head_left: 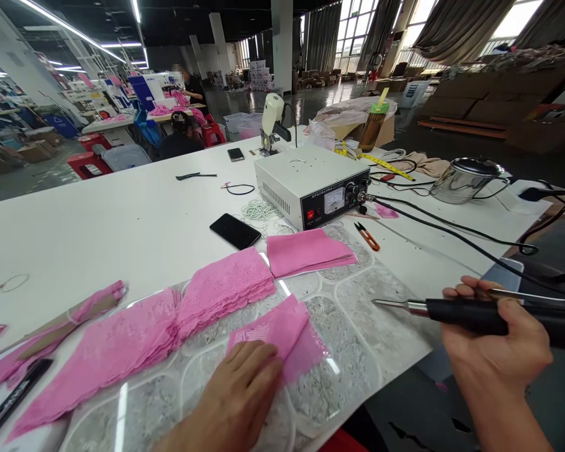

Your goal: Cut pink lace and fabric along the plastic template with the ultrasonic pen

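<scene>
My left hand (245,383) is closed on the lower edge of a folded pink lace piece (294,339), its fingers bent and pressed together against the cloth; the thumb is hidden. Off the table's right edge, my right hand (499,339) grips a black-handled pen-shaped tool (466,316) whose thin metal tip points left over the sheet. A slim metal tool (537,295), perhaps tweezers, also sits in that hand. Behind the left hand lie a scalloped pink lace stack (226,285), another lace stack (117,339) and a smoother pink cloth stack (306,251).
A stone-patterned sheet (371,307) covers the front of the white table (98,232). Farther back stand a control box (311,179) with cables, a small cutting machine (273,119), and a glass pot (466,179). A phone (235,231) and orange thread snips (367,236) lie nearby.
</scene>
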Demonstrator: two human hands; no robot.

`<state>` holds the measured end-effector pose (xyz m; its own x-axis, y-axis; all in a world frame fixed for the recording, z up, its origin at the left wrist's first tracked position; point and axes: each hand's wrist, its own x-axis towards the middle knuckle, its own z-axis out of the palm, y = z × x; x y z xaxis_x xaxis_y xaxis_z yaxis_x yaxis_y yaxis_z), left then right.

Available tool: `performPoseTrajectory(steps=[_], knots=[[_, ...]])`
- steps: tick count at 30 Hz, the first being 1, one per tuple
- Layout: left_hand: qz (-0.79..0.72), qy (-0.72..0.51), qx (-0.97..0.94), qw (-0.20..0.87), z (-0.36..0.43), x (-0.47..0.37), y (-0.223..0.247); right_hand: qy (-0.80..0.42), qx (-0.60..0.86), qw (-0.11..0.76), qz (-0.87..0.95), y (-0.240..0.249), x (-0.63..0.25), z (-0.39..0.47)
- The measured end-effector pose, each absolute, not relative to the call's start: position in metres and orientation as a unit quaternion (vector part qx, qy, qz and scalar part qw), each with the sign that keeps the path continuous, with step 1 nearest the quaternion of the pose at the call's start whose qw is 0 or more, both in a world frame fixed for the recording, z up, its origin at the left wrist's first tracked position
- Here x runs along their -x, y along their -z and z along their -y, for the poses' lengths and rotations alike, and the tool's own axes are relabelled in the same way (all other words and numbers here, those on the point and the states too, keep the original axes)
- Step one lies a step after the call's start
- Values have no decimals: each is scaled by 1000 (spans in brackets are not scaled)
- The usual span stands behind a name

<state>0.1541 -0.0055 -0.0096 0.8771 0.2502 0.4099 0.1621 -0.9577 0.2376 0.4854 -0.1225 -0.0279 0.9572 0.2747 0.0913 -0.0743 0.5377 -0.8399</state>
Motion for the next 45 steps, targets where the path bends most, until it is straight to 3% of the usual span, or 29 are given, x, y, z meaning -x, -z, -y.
performPoseTrajectory(steps=[4, 9, 15, 21, 26, 36, 45], knots=[[-151, -218, -960, 92, 9, -119, 25, -175, 562, 793, 160, 41, -491, 154], [-157, -196, -966, 56, 9, -88, 42, -386, 695, 542, 271, 43, -454, 179], [-146, -158, -975, 50, 12, -84, 30, -275, 637, 384, 609, 18, -405, 80], [-149, -133, -979, 43, 15, -85, 25, -267, 571, 300, 716, 18, -378, 10], [-146, -131, -979, 50, 15, -87, 20, -257, 545, 274, 750, 28, -376, 8], [-131, -98, -986, 23, 13, -87, 18, -210, 450, 348, 795, 26, -393, 41], [-136, -137, -980, 39, 19, -80, 24, -66, 431, 326, 839, 43, -412, 100]])
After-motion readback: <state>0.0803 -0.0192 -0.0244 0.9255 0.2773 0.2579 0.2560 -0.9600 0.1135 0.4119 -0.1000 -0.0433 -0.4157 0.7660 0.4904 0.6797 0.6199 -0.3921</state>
